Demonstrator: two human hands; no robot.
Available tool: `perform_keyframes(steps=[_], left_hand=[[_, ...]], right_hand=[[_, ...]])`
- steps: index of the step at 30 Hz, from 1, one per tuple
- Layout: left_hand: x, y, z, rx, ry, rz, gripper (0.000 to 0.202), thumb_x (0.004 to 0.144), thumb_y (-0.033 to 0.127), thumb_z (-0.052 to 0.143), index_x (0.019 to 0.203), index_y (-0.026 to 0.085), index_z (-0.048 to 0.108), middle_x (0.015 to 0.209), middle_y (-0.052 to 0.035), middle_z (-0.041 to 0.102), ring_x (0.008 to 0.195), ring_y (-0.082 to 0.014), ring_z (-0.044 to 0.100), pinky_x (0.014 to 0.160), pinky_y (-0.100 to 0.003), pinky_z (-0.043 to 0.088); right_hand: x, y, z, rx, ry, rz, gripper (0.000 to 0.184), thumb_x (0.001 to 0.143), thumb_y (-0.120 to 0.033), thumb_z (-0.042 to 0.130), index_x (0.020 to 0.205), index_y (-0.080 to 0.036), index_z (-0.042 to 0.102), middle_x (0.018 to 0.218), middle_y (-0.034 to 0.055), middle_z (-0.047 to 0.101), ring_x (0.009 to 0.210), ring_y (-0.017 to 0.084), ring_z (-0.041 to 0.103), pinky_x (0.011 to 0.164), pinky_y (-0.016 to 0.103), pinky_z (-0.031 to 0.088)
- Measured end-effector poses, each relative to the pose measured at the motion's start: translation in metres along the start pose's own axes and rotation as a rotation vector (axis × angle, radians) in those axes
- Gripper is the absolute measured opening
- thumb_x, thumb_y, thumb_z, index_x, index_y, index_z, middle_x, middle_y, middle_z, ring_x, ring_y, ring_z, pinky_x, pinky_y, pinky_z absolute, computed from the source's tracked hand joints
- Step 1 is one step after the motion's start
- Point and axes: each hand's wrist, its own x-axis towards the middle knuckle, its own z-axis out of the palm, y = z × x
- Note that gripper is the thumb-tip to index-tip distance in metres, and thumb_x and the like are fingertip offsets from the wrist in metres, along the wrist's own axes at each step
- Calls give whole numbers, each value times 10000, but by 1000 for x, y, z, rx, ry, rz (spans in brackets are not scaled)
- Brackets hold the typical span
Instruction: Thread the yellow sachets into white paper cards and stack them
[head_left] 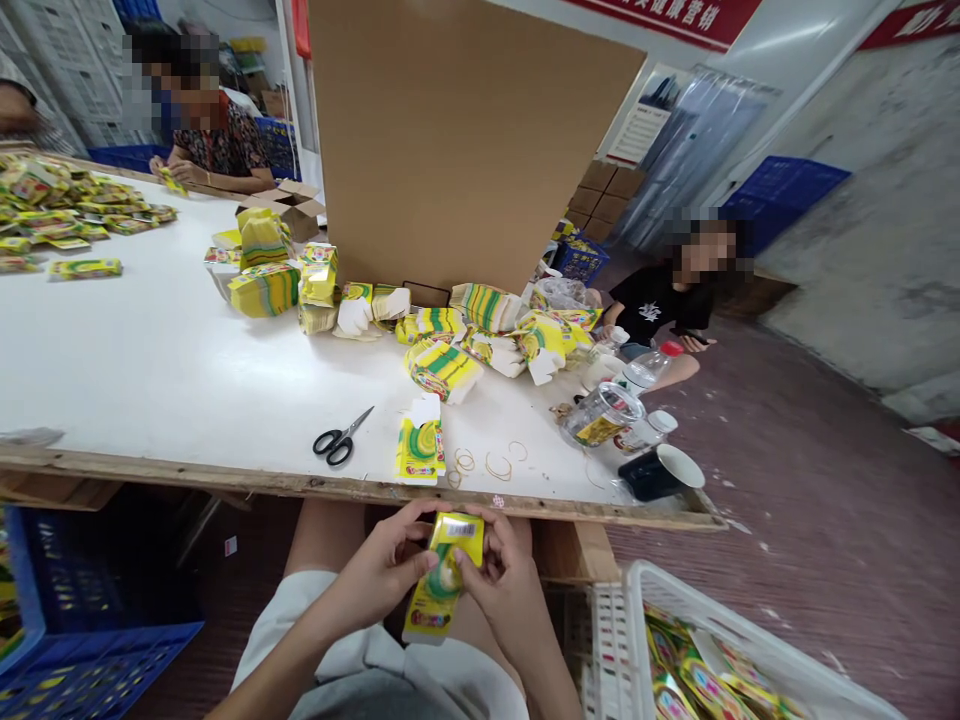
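Over my lap, below the table's front edge, a flat yellow and green printed carton [431, 605] with a barcode at its upper end is held between both hands. My left hand [401, 550] grips its left side, thumb on the printed face. My right hand [499, 560] grips the right side, its thumb also pressed on the front. Fingers behind the carton are partly hidden. On the table just beyond lie another yellow carton [420, 445] with a white flap, black-handled scissors [342, 438] and several loose rubber bands [498, 466].
Bundles of flat cartons [442, 370] line the table before a large cardboard panel [465, 140]. Bottles, a clear jar [602, 414] and a dark cup [660, 472] stand at the right corner. A white crate [637, 600] and a blue crate [105, 640] flank me. Other people sit around.
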Motion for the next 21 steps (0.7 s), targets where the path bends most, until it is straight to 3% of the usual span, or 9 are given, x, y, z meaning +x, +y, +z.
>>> perform_keyframes(steps=[6, 10, 12, 16, 18, 21], left_hand=[[2, -4, 1, -49, 29, 2, 434, 862, 256, 645, 1279, 194, 544, 1093, -111, 715, 975, -233, 679, 833, -320, 506], [3, -9, -1, -172, 66, -30, 465, 807, 259, 719, 1225, 186, 529, 967, -85, 747, 813, -195, 695, 736, -284, 504], [4, -12, 3, -197, 65, -36, 437, 790, 248, 733, 1177, 182, 542, 946, -82, 751, 784, -189, 696, 713, -276, 504], [8, -16, 19, -117, 52, -17, 384, 801, 191, 690, 1162, 182, 560, 1032, -103, 748, 874, -217, 711, 741, -289, 527], [13, -17, 22, 8, 50, 19, 388, 829, 169, 636, 1210, 197, 565, 1151, -118, 721, 992, -243, 703, 836, -340, 544], [26, -20, 7, 420, 187, 158, 477, 856, 155, 589, 1322, 238, 533, 1388, -115, 592, 1290, -273, 542, 1094, -454, 413]], right_hand=[[-1, 4, 4, -52, 83, 3, 404, 801, -359, 680, 1161, -215, 565, 701, -15, 629, 624, 176, 579, 581, 255, 464], [-2, 2, -3, 10, 93, -41, 374, 827, -417, 672, 1137, -209, 654, 895, 56, 690, 723, 190, 605, 653, 278, 496], [-1, 2, -3, 104, 108, -48, 344, 814, -440, 688, 1069, -208, 687, 976, 79, 701, 815, 214, 635, 715, 300, 519], [-5, 1, -6, 187, 232, -65, 294, 742, -446, 757, 908, -211, 695, 880, 59, 701, 821, 231, 661, 731, 329, 538], [-14, -4, -21, 101, 326, -97, 277, 758, -461, 730, 871, -212, 688, 861, 61, 700, 797, 237, 660, 713, 342, 532], [-35, -18, -68, -328, 648, -181, 283, 794, -482, 670, 859, -207, 693, 869, 87, 683, 794, 260, 617, 727, 384, 487]])
